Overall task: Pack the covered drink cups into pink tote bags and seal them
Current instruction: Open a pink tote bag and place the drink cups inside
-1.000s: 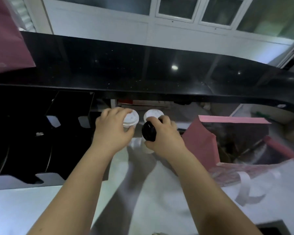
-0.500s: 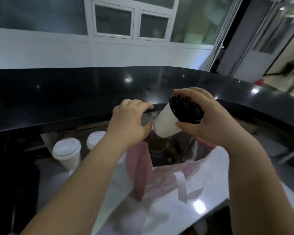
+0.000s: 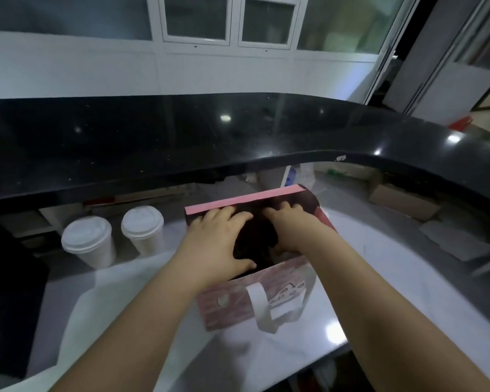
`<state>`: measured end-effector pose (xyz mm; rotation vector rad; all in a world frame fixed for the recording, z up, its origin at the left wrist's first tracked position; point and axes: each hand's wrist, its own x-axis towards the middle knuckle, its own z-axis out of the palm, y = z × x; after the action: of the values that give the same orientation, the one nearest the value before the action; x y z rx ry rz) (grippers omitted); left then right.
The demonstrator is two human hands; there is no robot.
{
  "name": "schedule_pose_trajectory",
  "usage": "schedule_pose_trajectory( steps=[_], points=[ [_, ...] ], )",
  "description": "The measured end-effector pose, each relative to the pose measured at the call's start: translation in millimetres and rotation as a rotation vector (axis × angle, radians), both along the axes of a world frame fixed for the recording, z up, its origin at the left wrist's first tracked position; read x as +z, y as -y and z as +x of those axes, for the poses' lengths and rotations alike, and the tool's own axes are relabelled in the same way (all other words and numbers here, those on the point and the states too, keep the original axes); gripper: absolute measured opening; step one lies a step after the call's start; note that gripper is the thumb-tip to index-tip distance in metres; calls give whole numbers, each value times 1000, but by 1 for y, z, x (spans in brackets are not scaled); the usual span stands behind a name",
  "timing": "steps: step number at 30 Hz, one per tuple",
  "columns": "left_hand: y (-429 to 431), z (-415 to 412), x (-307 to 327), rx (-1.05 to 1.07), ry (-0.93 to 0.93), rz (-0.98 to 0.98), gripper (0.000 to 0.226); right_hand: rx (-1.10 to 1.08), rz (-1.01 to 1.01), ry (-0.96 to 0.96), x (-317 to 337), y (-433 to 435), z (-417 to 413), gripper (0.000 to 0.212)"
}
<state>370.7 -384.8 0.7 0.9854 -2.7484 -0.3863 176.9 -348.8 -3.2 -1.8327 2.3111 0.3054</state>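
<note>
A pink tote bag with white handles stands open on the white counter. My left hand lies spread over the left side of its mouth, thumb on the near rim. My right hand reaches into the mouth, fingers against the inside of the far wall. The bag's inside is dark, so the black-lidded cup is hidden. Two white cups with white lids, one beside the other, stand upright to the left of the bag, apart from both hands.
A raised black glossy countertop curves around the back and right of the work surface. Cardboard boxes lie under it at the right. A dark object fills the left edge.
My right hand has lowered the black-lidded cup into the bag and the cup is out of sight. Both hands now rest at the bag's mouth. The view has dropped toward the bag.
</note>
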Motion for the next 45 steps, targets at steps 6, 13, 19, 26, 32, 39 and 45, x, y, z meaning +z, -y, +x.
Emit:
schedule_pose_trajectory(
  steps=[6, 13, 19, 26, 32, 39, 45],
  points=[
    [-7, 3, -3, 33, 28, -17, 113, -13, -86, 186, -29, 6, -16, 85],
    [-9, 4, -7, 79, 58, -26, 122, 29, -40, 218, -52, -5, -11, 79],
    [-11, 5, -11, 90, 43, -42, 127, 36, 29, 123, -55, -11, -6, 77],
    [-11, 7, -14, 96, 67, -77, 128, 65, 70, 77, -57, -23, 2, 87],
    [-14, 6, -15, 96, 68, -94, 127, 94, 176, 124, -70, -27, 4, 95],
    [-19, 7, -14, 73, 77, -110, 122, 77, 210, 161, -77, -26, 1, 91],
    [-11, 15, 4, 91, -86, -73, 87, 58, 84, 367, -12, -21, -1, 86]
  ],
)
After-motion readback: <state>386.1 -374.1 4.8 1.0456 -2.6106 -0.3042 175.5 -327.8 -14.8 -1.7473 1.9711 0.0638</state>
